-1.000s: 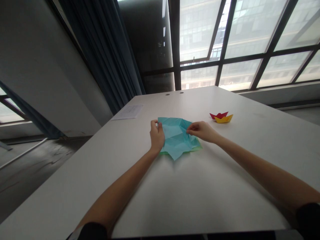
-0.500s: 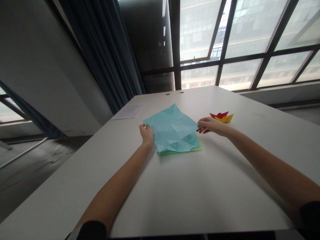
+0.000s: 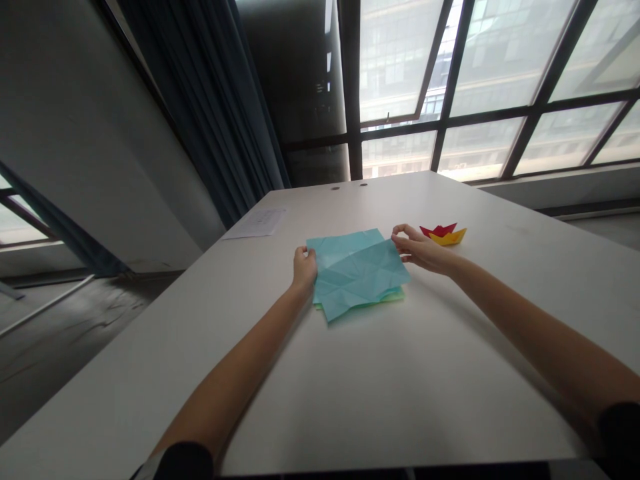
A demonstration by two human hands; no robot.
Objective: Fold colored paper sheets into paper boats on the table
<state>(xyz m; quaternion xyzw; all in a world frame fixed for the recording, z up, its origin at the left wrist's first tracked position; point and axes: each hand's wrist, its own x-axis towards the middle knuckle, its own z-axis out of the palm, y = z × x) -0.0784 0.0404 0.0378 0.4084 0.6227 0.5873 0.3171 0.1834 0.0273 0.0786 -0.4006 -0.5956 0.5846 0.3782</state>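
Observation:
A creased light-blue sheet of paper point(image 3: 363, 279) is held slightly tilted above the table, one corner pointing toward me. My left hand point(image 3: 304, 268) grips its left edge, thumb on top. At the upper right corner, my right hand point(image 3: 419, 248) pinches the same sheet between thumb and fingers. Behind and below it shows more light-blue paper point(image 3: 345, 241); whether that is a separate sheet I cannot tell. Underneath, a strip of light-green paper point(image 3: 398, 295) peeks out at the front right. Just beyond my right hand sit a red folded paper boat point(image 3: 442, 230) and a yellow folded paper boat point(image 3: 449, 237).
The white table point(image 3: 390, 387) stretches away toward large windows point(image 3: 400, 67). A printed white sheet point(image 3: 256, 224) lies at its far left edge. A dark blue curtain point(image 3: 210, 100) hangs beyond that side. Two small round dark spots mark the far end.
The upper blue sheet has turned and its far corner has come down, with a corner now pointing toward me. My left hand moved slightly right; my right hand rose slightly with its fingers shifted.

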